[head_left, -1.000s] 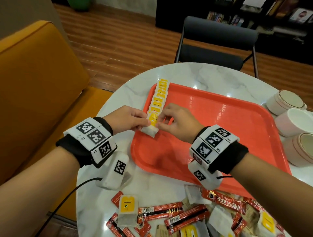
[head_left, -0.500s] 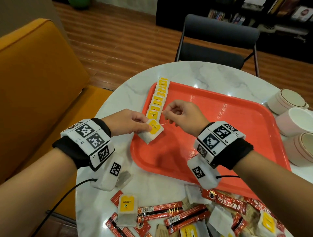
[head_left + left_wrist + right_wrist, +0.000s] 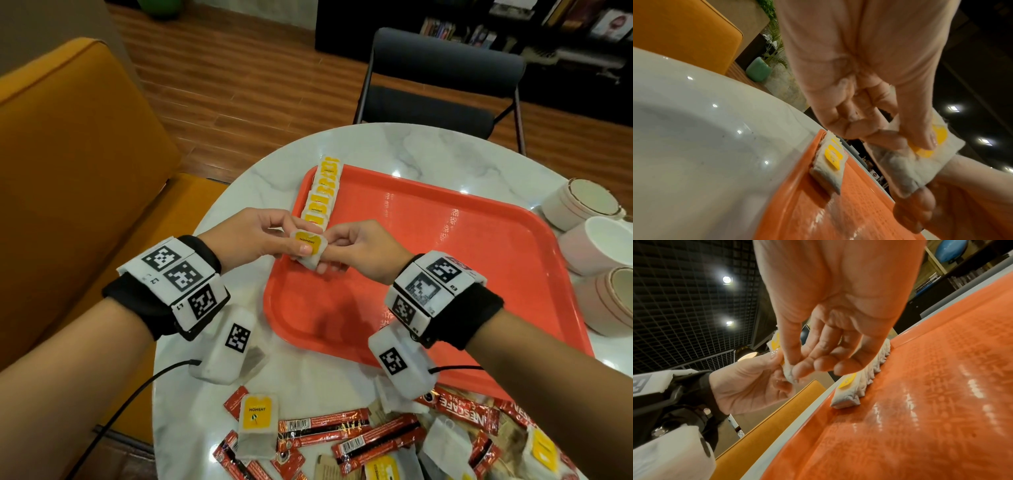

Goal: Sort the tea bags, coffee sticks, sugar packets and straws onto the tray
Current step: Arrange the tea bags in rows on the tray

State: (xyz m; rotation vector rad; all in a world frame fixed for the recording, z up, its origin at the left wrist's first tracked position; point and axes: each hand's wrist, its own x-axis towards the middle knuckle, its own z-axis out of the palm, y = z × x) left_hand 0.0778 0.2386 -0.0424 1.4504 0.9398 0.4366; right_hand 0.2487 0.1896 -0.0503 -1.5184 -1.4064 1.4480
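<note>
A white tea bag with a yellow tag (image 3: 307, 247) (image 3: 920, 155) (image 3: 788, 372) hangs just above the near left corner of the red tray (image 3: 445, 274). My left hand (image 3: 253, 236) pinches it from the left, thumb pressed on the tag. My right hand (image 3: 356, 250) pinches its right edge. A row of several tea bags (image 3: 322, 192) (image 3: 831, 160) (image 3: 869, 374) lies along the tray's left rim. Loose tea bags (image 3: 257, 425) and red coffee sticks (image 3: 322, 425) lie in a pile on the near side of the table.
Three pale cups (image 3: 603, 246) stand at the table's right edge. The round marble table (image 3: 411, 144) has a dark folding chair (image 3: 442, 85) behind it and an orange sofa (image 3: 68, 154) to the left.
The tea bag was lifted off the end of the row. My right hand drew away with the string, then came back to the bag, which both hands hold now.
</note>
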